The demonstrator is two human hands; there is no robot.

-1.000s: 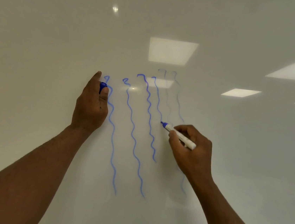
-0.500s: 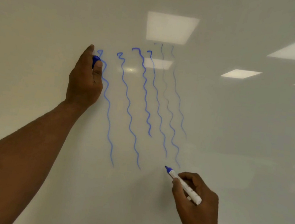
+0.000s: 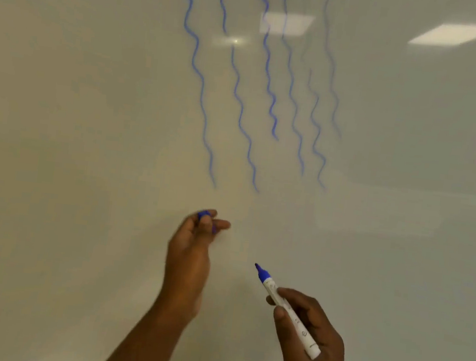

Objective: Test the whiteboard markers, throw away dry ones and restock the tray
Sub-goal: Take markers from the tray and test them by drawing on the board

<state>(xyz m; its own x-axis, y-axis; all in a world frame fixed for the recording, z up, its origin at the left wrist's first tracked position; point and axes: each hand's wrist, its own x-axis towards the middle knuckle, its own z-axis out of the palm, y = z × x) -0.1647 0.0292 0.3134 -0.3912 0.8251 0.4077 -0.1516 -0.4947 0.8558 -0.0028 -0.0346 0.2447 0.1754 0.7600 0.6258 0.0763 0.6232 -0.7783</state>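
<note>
Status: six wavy blue test lines (image 3: pixel 240 112) stand on the whiteboard (image 3: pixel 76 102); the right-hand ones look fainter. I judge testing well advanced, with discarding and restocking still to do; no tray is in view. My right hand (image 3: pixel 311 334) grasps the marker (image 3: pixel 287 309) below the lines, tip off the board. Long axis: diagonal, tip up-left. My left hand (image 3: pixel 189 261) pinches the blue cap (image 3: pixel 203 215).
</note>
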